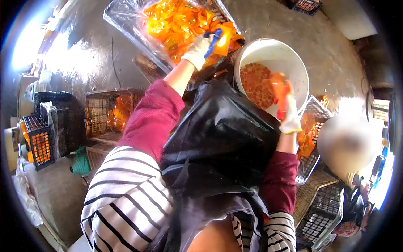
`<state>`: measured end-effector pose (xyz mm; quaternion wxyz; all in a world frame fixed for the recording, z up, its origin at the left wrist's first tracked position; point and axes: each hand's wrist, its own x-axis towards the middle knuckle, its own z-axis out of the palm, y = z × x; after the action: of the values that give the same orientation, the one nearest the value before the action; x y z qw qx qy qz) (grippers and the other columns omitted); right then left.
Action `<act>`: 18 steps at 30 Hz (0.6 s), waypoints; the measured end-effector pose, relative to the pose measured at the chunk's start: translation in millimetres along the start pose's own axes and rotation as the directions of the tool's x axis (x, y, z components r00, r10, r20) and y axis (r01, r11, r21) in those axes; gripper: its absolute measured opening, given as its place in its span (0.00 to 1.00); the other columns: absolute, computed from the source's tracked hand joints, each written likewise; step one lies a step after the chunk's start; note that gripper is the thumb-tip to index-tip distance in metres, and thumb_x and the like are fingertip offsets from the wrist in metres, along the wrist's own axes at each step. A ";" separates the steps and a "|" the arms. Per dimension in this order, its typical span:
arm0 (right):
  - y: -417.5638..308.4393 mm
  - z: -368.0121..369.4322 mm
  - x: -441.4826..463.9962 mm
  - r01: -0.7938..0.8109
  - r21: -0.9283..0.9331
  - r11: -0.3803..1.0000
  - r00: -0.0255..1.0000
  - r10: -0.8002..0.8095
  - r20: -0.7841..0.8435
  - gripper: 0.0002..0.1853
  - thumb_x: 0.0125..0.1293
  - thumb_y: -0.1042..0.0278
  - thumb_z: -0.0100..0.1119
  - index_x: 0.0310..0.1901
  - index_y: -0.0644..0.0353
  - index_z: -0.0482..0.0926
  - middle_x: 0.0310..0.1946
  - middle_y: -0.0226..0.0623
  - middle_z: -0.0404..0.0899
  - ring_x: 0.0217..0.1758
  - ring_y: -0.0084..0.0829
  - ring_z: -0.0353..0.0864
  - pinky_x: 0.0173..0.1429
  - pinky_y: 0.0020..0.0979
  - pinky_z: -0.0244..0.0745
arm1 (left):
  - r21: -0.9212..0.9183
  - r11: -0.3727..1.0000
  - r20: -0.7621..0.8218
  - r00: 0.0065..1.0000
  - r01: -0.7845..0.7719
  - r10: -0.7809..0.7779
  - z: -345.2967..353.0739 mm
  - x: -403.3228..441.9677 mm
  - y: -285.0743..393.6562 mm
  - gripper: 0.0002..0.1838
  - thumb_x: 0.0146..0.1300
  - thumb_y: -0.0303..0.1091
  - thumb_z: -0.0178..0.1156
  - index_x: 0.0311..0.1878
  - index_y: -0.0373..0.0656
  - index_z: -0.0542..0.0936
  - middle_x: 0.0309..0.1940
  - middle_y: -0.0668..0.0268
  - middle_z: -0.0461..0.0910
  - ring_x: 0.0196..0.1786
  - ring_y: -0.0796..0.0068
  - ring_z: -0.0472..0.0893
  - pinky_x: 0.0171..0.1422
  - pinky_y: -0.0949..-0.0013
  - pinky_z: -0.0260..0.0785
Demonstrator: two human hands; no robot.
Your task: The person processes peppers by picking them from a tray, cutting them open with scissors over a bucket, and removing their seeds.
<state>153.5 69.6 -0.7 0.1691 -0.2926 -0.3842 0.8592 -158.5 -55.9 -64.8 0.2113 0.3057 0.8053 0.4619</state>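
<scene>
My left hand (200,49), in a white glove with blue fingers, is closed on the edge of an orange plastic packet (225,38). It is over a crate lined with clear plastic (126,26), heaped with shiny orange packets (178,23). My right hand (287,110), in a white glove with orange-red fingers, is over the right side of a white bucket (300,63). Its fingers look closed around an orange shape, too smeared to name. Inside the bucket lies a mass of reddish-orange round pieces (255,84). A black apron (218,130) covers my lap.
A brown crate (97,115) holding orange packets is at the left, near a green container (80,161). Black crates (40,147) stand farther left. Another plastic-lined crate (315,110) is right of the bucket, beside a person with a blurred head (348,145). More crates (322,210) lie below.
</scene>
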 end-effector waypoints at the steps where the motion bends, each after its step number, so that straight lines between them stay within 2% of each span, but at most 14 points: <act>1: 20.9 -12.4 12.3 0.013 -0.066 0.998 0.999 -0.016 -0.047 0.18 0.68 0.61 0.52 0.56 0.60 0.72 0.46 0.38 0.80 0.46 0.26 0.78 0.50 0.25 0.73 | 0.064 0.992 -0.008 0.994 -0.110 0.111 2.6 -13.8 27.3 0.22 0.67 0.52 0.52 0.40 0.40 0.82 0.25 0.64 0.79 0.32 0.75 0.76 0.38 0.65 0.68; 2: 41.5 -24.5 24.6 0.020 -0.132 0.991 0.995 -0.033 -0.093 0.15 0.68 0.67 0.53 0.55 0.59 0.74 0.44 0.35 0.81 0.45 0.25 0.78 0.50 0.24 0.73 | 0.088 0.984 0.059 0.987 -0.157 0.152 10.5 -16.9 45.2 0.22 0.68 0.51 0.51 0.40 0.41 0.82 0.26 0.62 0.80 0.32 0.72 0.77 0.38 0.64 0.69; 3: 43.3 -1.7 9.6 0.111 -0.571 0.814 0.993 -0.107 0.041 0.12 0.67 0.74 0.53 0.52 0.57 0.77 0.43 0.33 0.81 0.48 0.24 0.77 0.50 0.23 0.72 | 0.107 0.972 0.130 0.973 -0.207 0.193 19.6 -19.5 59.6 0.21 0.68 0.51 0.51 0.40 0.41 0.82 0.27 0.60 0.81 0.32 0.68 0.79 0.38 0.63 0.69; 4: 46.6 -1.5 8.8 0.120 -0.574 0.810 0.993 -0.106 0.058 0.13 0.66 0.74 0.54 0.52 0.57 0.76 0.43 0.33 0.81 0.47 0.24 0.77 0.50 0.24 0.72 | 0.070 0.957 0.177 0.947 -0.283 0.267 27.0 -25.1 71.6 0.23 0.68 0.52 0.49 0.39 0.40 0.82 0.30 0.57 0.82 0.38 0.60 0.82 0.42 0.61 0.70; 5: 51.4 -5.2 14.2 0.128 -0.578 0.806 0.992 -0.103 0.077 0.13 0.66 0.74 0.54 0.52 0.57 0.76 0.43 0.33 0.81 0.47 0.25 0.77 0.49 0.25 0.72 | 0.196 0.924 0.194 0.937 -0.328 0.291 34.7 -31.4 80.6 0.17 0.69 0.45 0.49 0.47 0.43 0.80 0.35 0.57 0.83 0.43 0.60 0.82 0.46 0.62 0.71; 7: 52.2 -8.3 13.3 0.133 -0.585 0.800 0.991 -0.109 0.076 0.13 0.66 0.72 0.56 0.52 0.58 0.76 0.43 0.33 0.81 0.46 0.25 0.77 0.49 0.26 0.72 | 0.225 0.855 0.237 0.877 -0.468 0.417 66.6 -20.0 67.9 0.27 0.68 0.58 0.43 0.40 0.46 0.82 0.36 0.49 0.81 0.44 0.48 0.80 0.43 0.56 0.71; 9: 50.5 -12.3 9.0 0.131 -0.567 0.813 0.990 -0.132 0.041 0.15 0.65 0.67 0.58 0.52 0.58 0.76 0.41 0.35 0.81 0.41 0.25 0.78 0.44 0.25 0.73 | 0.125 0.914 0.133 0.919 -0.387 0.371 83.9 -23.5 82.1 0.31 0.66 0.63 0.43 0.44 0.43 0.81 0.34 0.48 0.81 0.44 0.51 0.81 0.42 0.60 0.73; 11: 39.7 -6.7 -2.5 0.055 -0.563 0.824 0.993 -0.103 -0.055 0.16 0.64 0.62 0.60 0.51 0.58 0.76 0.36 0.36 0.82 0.32 0.23 0.78 0.34 0.23 0.72 | 0.049 0.981 0.240 0.951 0.187 -0.194 85.8 -18.0 106.5 0.32 0.65 0.64 0.44 0.48 0.43 0.79 0.35 0.49 0.82 0.43 0.56 0.82 0.42 0.62 0.74; 12: 19.3 12.5 -20.9 -0.023 -0.578 0.816 0.989 -0.066 -0.133 0.16 0.63 0.61 0.61 0.51 0.57 0.76 0.33 0.36 0.82 0.28 0.23 0.77 0.30 0.23 0.71 | -0.486 0.845 0.371 0.928 0.221 -0.030 69.7 -37.8 104.1 0.20 0.68 0.41 0.52 0.58 0.42 0.72 0.44 0.60 0.81 0.45 0.66 0.82 0.47 0.68 0.76; 13: 7.8 22.8 -31.1 -0.102 -0.586 0.804 0.977 -0.032 -0.213 0.17 0.63 0.60 0.61 0.51 0.57 0.77 0.31 0.36 0.82 0.24 0.22 0.77 0.25 0.23 0.69 | -0.730 0.422 0.578 0.815 0.537 -0.038 57.2 -53.1 119.2 0.21 0.68 0.44 0.55 0.57 0.40 0.74 0.47 0.62 0.80 0.45 0.69 0.82 0.50 0.65 0.77; 14: 12.6 18.6 -28.7 -0.040 -0.508 0.860 0.968 -0.094 -0.234 0.15 0.64 0.60 0.60 0.50 0.56 0.76 0.24 0.35 0.81 0.16 0.20 0.72 0.19 0.23 0.64 | -0.751 0.450 0.555 0.831 0.484 0.033 59.3 -68.9 120.5 0.21 0.67 0.43 0.56 0.57 0.38 0.74 0.47 0.62 0.79 0.46 0.68 0.82 0.51 0.65 0.77; 16: 22.6 7.8 -19.9 0.060 -0.496 0.866 0.961 -0.184 -0.205 0.16 0.64 0.59 0.60 0.50 0.55 0.76 0.25 0.34 0.81 0.17 0.21 0.73 0.19 0.23 0.65 | -0.708 0.574 0.592 0.790 0.411 0.164 71.6 -70.6 107.8 0.21 0.65 0.38 0.59 0.56 0.34 0.73 0.49 0.60 0.78 0.47 0.67 0.81 0.53 0.64 0.77; 17: 30.7 0.9 -14.3 0.105 -0.489 0.866 0.956 -0.223 -0.190 0.16 0.64 0.58 0.59 0.50 0.55 0.76 0.25 0.34 0.81 0.18 0.21 0.74 0.20 0.23 0.65 | -0.666 0.711 0.516 0.827 0.224 0.224 78.5 -67.8 106.8 0.20 0.64 0.34 0.58 0.56 0.33 0.73 0.46 0.61 0.80 0.46 0.68 0.81 0.51 0.65 0.78; 18: 42.4 -12.9 -1.4 0.258 -0.699 0.667 0.888 -0.448 -0.101 0.16 0.64 0.57 0.59 0.51 0.54 0.76 0.25 0.33 0.81 0.17 0.20 0.73 0.20 0.23 0.65 | -0.531 0.826 0.540 0.827 0.190 0.156 84.2 -59.1 99.9 0.18 0.64 0.34 0.57 0.54 0.33 0.74 0.42 0.61 0.81 0.44 0.69 0.82 0.49 0.66 0.78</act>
<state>159.9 48.6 -39.2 0.2670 -0.3641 -0.6893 0.5665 -33.6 -6.1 -14.9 0.5230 0.3439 0.5369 0.5656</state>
